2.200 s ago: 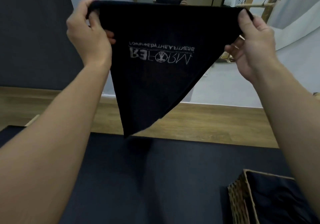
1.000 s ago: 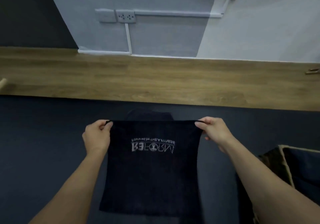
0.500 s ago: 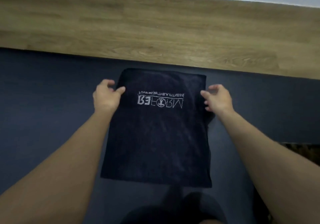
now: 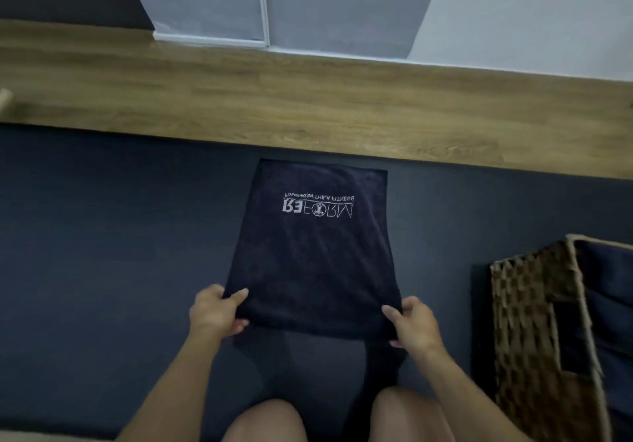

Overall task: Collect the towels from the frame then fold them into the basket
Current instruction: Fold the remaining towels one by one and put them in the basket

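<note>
Fingers (image 4: 237,297) of left hand (image 4: 214,315) and right hand (image 4: 416,327) pinch the near corners of the towel (image 4: 313,260); towel spread on dark mat (image 4: 102,236), near edge raised, logo upside down; wicker basket (image 4: 534,321) to its right, apart; bare knees (image 4: 267,421) beneath.

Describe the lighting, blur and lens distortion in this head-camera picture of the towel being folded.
Head view: dim, flat light, the dark towel barely stands out from the dark mat; the basket at the right edge is blurred; wall edges splay outward from the wide lens.
</note>
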Motion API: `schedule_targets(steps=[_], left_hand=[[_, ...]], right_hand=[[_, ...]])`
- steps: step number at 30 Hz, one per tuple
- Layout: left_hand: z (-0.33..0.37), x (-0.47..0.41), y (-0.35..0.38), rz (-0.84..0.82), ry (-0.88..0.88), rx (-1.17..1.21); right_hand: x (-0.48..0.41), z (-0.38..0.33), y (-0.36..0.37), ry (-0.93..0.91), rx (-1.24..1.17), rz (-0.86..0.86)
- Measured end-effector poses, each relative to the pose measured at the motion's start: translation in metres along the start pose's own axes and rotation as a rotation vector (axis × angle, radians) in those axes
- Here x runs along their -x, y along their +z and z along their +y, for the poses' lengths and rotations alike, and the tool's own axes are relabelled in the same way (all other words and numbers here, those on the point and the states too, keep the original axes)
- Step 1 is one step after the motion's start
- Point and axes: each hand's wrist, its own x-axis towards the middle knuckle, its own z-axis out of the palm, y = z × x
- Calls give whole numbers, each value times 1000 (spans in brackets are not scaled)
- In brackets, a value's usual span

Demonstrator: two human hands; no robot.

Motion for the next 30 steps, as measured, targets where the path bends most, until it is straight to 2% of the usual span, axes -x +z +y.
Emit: schedule_targets(steps=[3,7,12,14,17,19,23,27,30], left_hand=[[34,23,-18,90,93,223],[119,66,-46,183,329,519],[205,126,-75,117,471,815],[224,143,-85,19,498,811],[248,154,-96,-90,523,670],[265,153,-101,-77,545,652],[299,149,-106,-61,613,795],[314,150,-99,10,699,890],[296,144,-84,129,750,876]], right_hand=[[30,-41,-29,-98,-358,47],[65,-126,-82,-364,-544,71],[98,-201,-139,-484,-778,-96],[105,-217,-155,-536,-722,-46],[105,-243,-170,-570,-762,0],[102,-263,-176,-572,-775,-18],[97,-300,-189,-644,-851,-55],[85,-306,-190,-694,-865,44],[77,-283,-174,-667,-910,113]])
